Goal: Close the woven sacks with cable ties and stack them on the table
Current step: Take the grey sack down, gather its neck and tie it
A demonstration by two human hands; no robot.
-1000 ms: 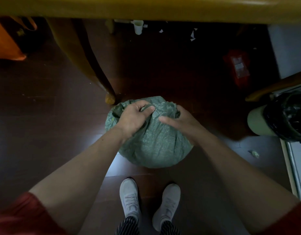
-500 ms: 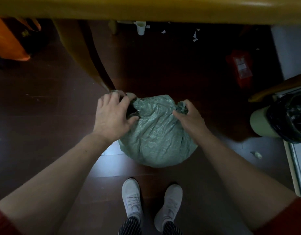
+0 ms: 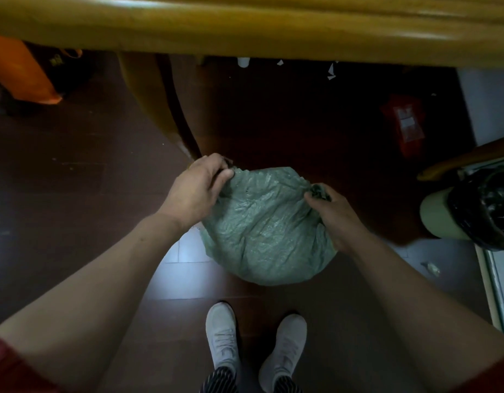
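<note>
Both hands gripped the green woven sack (image 3: 265, 228): the left hand (image 3: 198, 191) bunched fabric at its ten o'clock corner and the right hand (image 3: 334, 219) pinched a gathered ear at two o'clock, likely for a balanced lift. The sack sat on the dark floor (image 3: 75, 194) just ahead of the shoes (image 3: 224, 336), below the wooden table (image 3: 245, 29) at twelve o'clock; no cable tie showed.

A single head-worn wide-angle view looks steeply down past the blurred bench (image 3: 245, 29) edge at top to the floor (image 3: 75, 194) and shoes (image 3: 224, 336) directly below, seemingly from standing height, in dim light.
</note>
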